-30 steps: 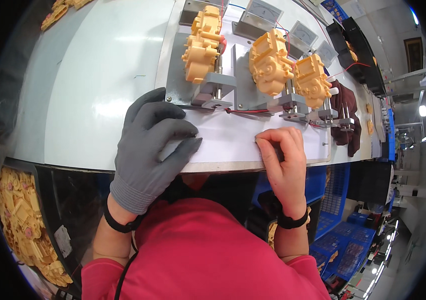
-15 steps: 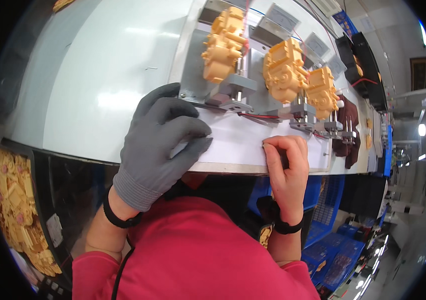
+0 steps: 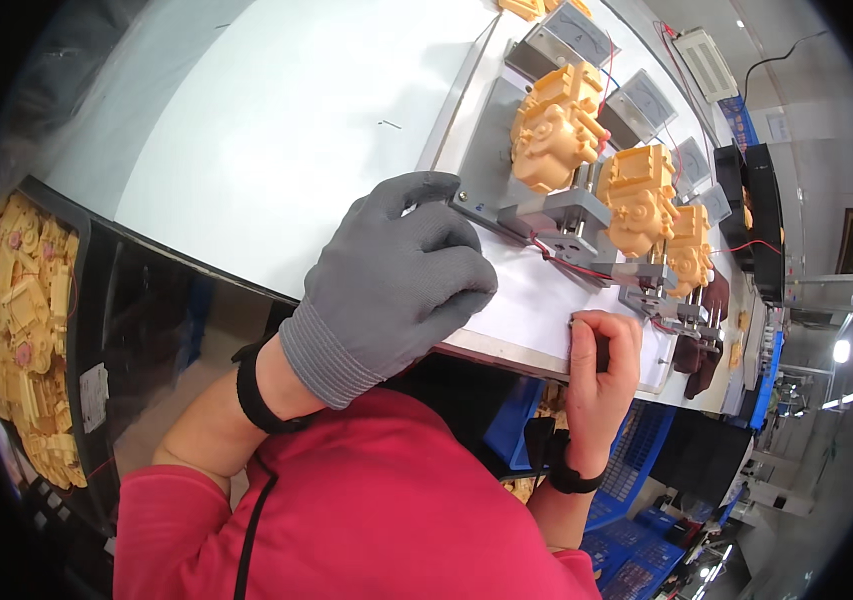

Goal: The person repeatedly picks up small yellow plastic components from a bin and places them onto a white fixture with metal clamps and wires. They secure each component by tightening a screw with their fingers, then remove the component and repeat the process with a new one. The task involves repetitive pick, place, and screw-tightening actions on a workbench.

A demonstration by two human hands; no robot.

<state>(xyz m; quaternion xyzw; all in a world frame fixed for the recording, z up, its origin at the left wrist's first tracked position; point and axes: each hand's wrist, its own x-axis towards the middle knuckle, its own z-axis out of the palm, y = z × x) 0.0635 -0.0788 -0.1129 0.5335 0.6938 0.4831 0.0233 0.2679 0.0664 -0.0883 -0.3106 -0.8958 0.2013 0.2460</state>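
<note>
My left hand (image 3: 397,275), in a grey knit glove, is over the near left corner of a metal fixture plate (image 3: 492,135). Its fingers curl, thumb and forefinger tips together; anything between them is hidden. My bare right hand (image 3: 602,375) hovers at the bench's front edge, thumb and forefinger pinched on a tiny dark thing too small to name. Beyond the hands, yellow moulded housings (image 3: 554,135) with ports and bosses stand on grey clamp blocks (image 3: 567,220). Red wires (image 3: 577,268) run along the clamps, above a white sheet (image 3: 522,315).
Panel meters (image 3: 642,105) line the back of the fixture. A short thin pin (image 3: 390,124) lies on the white bench top (image 3: 247,150). At left below the bench is a black bin (image 3: 97,300) holding several yellow parts (image 3: 27,340). Blue crates (image 3: 637,550) stand at lower right.
The view has shifted, so the bench and housings sit farther right and lower. My left thumb and forefinger have drawn closer together. My right hand keeps its pinch.
</note>
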